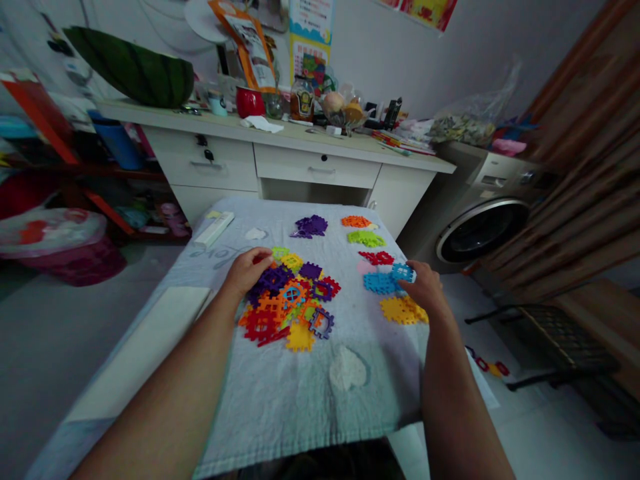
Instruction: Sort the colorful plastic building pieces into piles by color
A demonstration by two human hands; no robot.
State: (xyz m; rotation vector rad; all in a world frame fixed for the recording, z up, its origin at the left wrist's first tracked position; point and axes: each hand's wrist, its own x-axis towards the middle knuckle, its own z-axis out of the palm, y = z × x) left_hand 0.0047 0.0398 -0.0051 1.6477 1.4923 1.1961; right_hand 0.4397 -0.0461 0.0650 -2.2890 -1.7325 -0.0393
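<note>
My left hand point(250, 268) is at the left edge of a mixed pile of plastic building pieces point(300, 333), its fingers curled together. Whatever its fingertips may hold is hidden. Purple, orange, red, yellow and green notched pieces overlap in that pile. On the right, my right hand point(424, 285) pinches a blue window-shaped building piece point(402, 271) just over a group of blue pieces point(379, 283). Yellow pieces point(403, 310) lie nearest me on that side, below the hand. Farther back are red pieces point(376, 258), lime green pieces point(365, 237), orange pieces point(355, 221) and purple pieces point(311, 226).
A pale cloth point(320, 400) covers the table. A white box-shaped object point(214, 229) lies at its back left. Behind stands a cluttered white desk point(320, 150), with a washing machine point(475, 207) to its right. A dark rack point(550, 333) is at the right.
</note>
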